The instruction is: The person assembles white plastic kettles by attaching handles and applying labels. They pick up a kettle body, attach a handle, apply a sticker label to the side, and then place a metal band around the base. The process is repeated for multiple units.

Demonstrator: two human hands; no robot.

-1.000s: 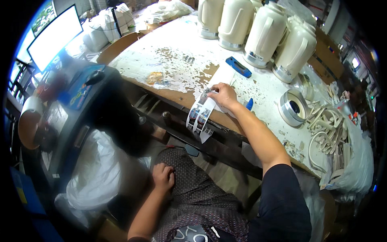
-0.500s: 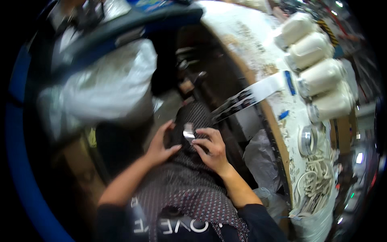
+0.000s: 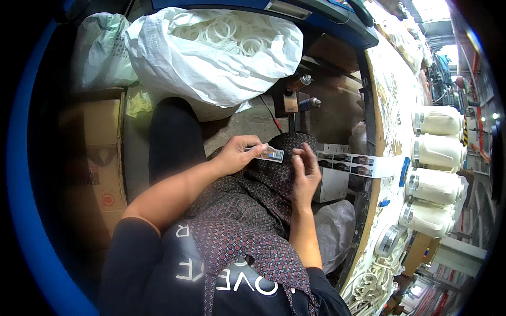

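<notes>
My left hand (image 3: 241, 152) pinches a small flat printed sticker (image 3: 274, 155) between thumb and fingertips, above the patterned apron on my lap. Just right of it, my right hand (image 3: 307, 171) is raised with the fingers apart, slightly blurred, and nothing shows in it. Beyond that hand, a white strip of printed labels (image 3: 358, 165) hangs over the bench edge toward my knee.
Cream-coloured jugs (image 3: 436, 185) with metal rims line the workbench (image 3: 387, 100) at right. A metal-and-white ring (image 3: 389, 240) lies nearer, by a bag of pale loops (image 3: 369, 287). Ahead stands a white sack (image 3: 211, 73) of translucent rings; a cardboard box (image 3: 95, 158) is at left.
The view has swung, so the bench and sack sit differently. A small shiny piece was at my right fingertips; now my left hand, open before, grips the sticker and the right is free.
</notes>
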